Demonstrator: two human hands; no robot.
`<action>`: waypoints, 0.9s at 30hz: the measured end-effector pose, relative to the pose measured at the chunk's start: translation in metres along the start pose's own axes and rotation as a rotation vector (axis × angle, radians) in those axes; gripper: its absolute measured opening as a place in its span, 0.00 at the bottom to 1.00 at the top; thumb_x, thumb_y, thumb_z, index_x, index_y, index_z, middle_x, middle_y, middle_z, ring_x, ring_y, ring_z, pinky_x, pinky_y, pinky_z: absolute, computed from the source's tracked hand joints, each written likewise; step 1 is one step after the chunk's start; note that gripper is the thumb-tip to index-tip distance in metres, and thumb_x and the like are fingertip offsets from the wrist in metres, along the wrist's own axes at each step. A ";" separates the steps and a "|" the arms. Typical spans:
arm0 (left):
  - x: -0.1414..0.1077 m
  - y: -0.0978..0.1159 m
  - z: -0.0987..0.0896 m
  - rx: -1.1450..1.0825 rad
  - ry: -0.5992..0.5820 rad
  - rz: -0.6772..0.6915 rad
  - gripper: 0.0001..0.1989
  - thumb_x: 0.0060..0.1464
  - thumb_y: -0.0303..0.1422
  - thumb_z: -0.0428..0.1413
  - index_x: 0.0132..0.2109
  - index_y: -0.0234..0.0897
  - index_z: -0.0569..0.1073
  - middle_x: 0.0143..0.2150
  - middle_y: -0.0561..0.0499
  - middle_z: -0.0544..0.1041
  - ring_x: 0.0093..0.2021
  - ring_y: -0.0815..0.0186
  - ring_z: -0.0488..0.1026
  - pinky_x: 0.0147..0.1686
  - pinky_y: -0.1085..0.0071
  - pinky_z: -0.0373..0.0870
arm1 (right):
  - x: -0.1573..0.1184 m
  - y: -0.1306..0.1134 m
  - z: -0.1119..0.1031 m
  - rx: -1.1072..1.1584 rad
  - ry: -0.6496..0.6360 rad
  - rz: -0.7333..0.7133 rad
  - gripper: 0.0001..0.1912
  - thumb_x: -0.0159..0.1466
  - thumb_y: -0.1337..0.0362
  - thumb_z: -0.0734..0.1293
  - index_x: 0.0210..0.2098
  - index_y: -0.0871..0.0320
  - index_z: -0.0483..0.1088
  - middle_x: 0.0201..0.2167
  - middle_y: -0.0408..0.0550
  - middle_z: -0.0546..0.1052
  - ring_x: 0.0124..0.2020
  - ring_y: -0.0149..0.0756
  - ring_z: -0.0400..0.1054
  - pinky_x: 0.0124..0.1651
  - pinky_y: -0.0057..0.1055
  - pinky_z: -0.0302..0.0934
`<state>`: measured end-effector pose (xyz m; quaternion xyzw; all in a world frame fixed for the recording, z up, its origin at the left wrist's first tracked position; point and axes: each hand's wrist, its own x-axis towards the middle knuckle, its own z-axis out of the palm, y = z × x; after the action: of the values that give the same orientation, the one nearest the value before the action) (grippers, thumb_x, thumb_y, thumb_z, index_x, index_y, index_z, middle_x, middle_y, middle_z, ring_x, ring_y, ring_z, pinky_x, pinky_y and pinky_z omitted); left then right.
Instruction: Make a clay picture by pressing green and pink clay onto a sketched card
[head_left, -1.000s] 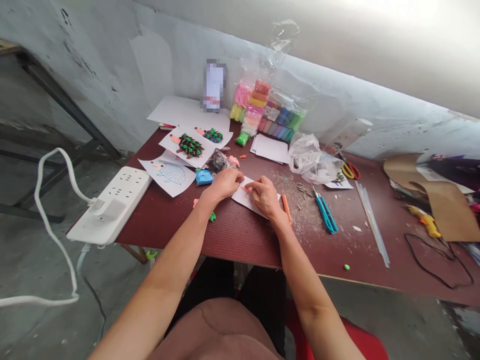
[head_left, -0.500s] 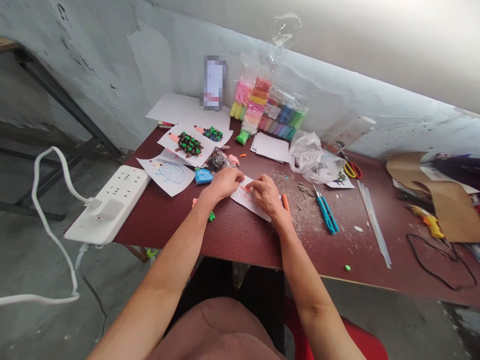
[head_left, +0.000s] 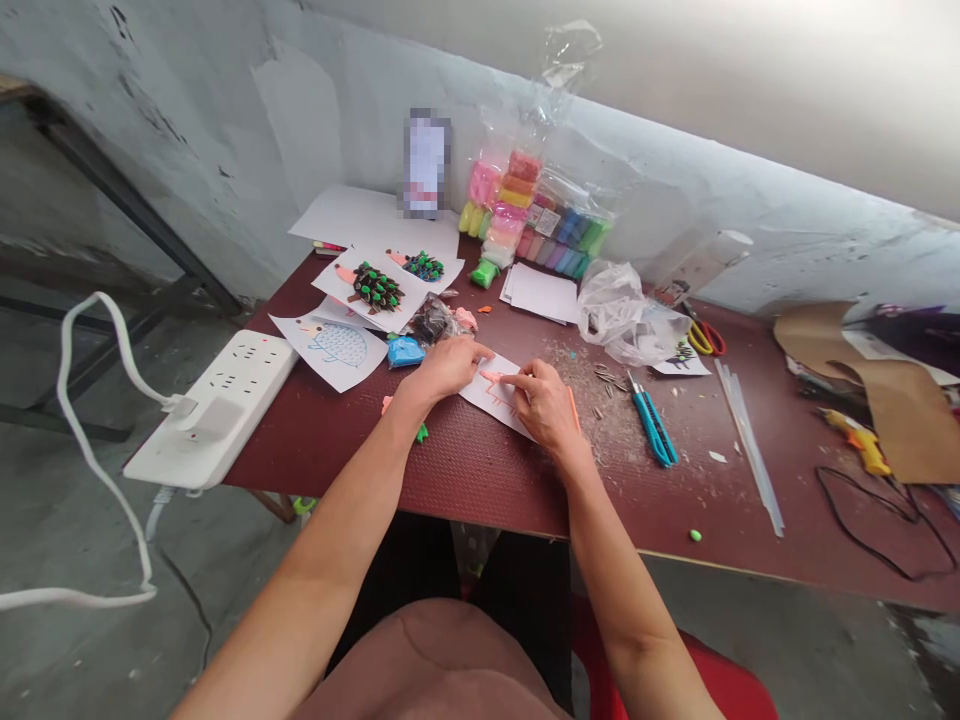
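Note:
A small white card (head_left: 491, 400) with an orange line drawing lies between my hands on the dark red table. A bit of pinkish-orange clay (head_left: 491, 377) sits on it at the upper left of the drawing. My left hand (head_left: 448, 366) rests at the card's upper left edge, its index finger stretched out along the paper. From the right, my right hand (head_left: 546, 405) reaches over the card with its index finger extended to the clay and its other fingers bent. Beside that hand is an orange stick-like thing (head_left: 574, 408), partly hidden.
Hedgehog pictures (head_left: 375, 287), a blue clay packet (head_left: 406, 351) and a power strip (head_left: 217, 400) are on the left. Behind are bagged clays (head_left: 517, 200) and plastic bags (head_left: 630, 315). To the right lie a teal cutter (head_left: 654, 425), scissors (head_left: 705, 337), glue sticks (head_left: 750, 450) and a glue gun (head_left: 859, 442).
My right hand has drawn slightly right, its index finger now straightened onto the clay, which shows more. My left index finger has stretched out a little.

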<state>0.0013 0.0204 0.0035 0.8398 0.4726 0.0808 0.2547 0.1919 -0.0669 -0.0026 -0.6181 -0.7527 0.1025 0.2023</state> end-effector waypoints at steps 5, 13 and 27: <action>-0.001 -0.001 0.003 0.036 0.001 0.016 0.22 0.66 0.27 0.51 0.60 0.46 0.81 0.57 0.45 0.80 0.55 0.57 0.77 0.55 0.67 0.71 | -0.001 -0.003 0.003 -0.054 -0.004 0.000 0.20 0.69 0.71 0.62 0.48 0.49 0.84 0.40 0.52 0.74 0.43 0.42 0.66 0.48 0.36 0.61; 0.000 -0.001 0.003 -0.047 0.052 0.042 0.19 0.63 0.24 0.54 0.53 0.42 0.84 0.48 0.46 0.83 0.51 0.59 0.79 0.52 0.69 0.72 | -0.001 -0.004 0.007 -0.070 0.016 0.025 0.22 0.67 0.72 0.61 0.50 0.50 0.83 0.41 0.53 0.74 0.44 0.43 0.66 0.49 0.37 0.61; 0.002 0.004 0.002 0.066 -0.004 0.041 0.21 0.64 0.24 0.50 0.57 0.35 0.80 0.56 0.39 0.82 0.57 0.54 0.77 0.58 0.63 0.71 | 0.010 0.001 0.001 0.318 0.216 0.301 0.11 0.64 0.61 0.65 0.35 0.57 0.80 0.32 0.48 0.82 0.31 0.37 0.70 0.40 0.32 0.64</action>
<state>0.0059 0.0199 0.0037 0.8574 0.4571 0.0686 0.2263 0.1908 -0.0568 -0.0018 -0.6910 -0.6006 0.1820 0.3587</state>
